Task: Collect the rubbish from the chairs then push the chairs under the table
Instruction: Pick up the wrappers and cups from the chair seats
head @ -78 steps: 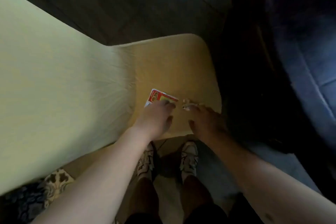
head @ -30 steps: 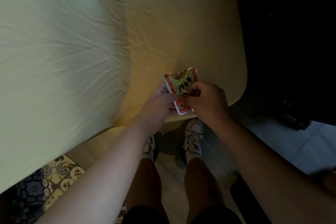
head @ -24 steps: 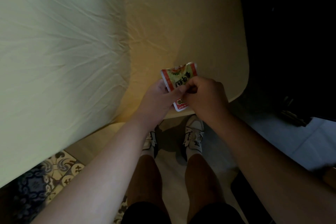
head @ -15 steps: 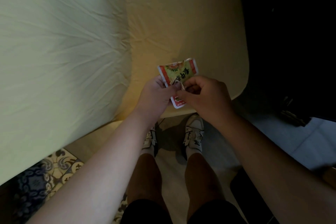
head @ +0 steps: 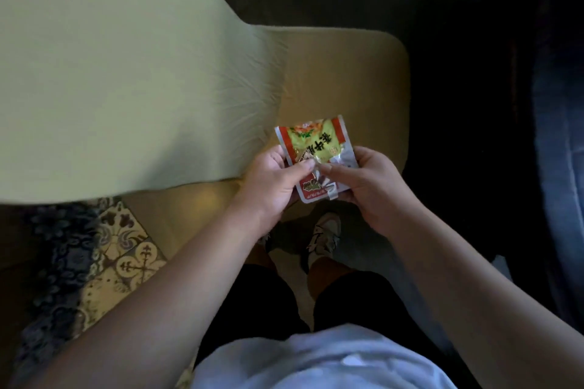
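Near the centre of the frame, a small red, green and white snack wrapper was held between two bare hands. The left hand was closed on its left edge, thumb pressed across the front. The right hand was closed on its lower right side, fingertips meeting the left thumb over a small scrap that was too blurred to identify. The wrapper was lifted clear of the chair seat, a pale yellow surface behind it at centre right. The chair back filled the upper left. Patterned floor tiles were seen at lower left, and one shoe below the hands. The collecting step appeared to be in hand on this chair. The next move would likely call for gathering the rubbish into one hand, freeing the other for the chair.
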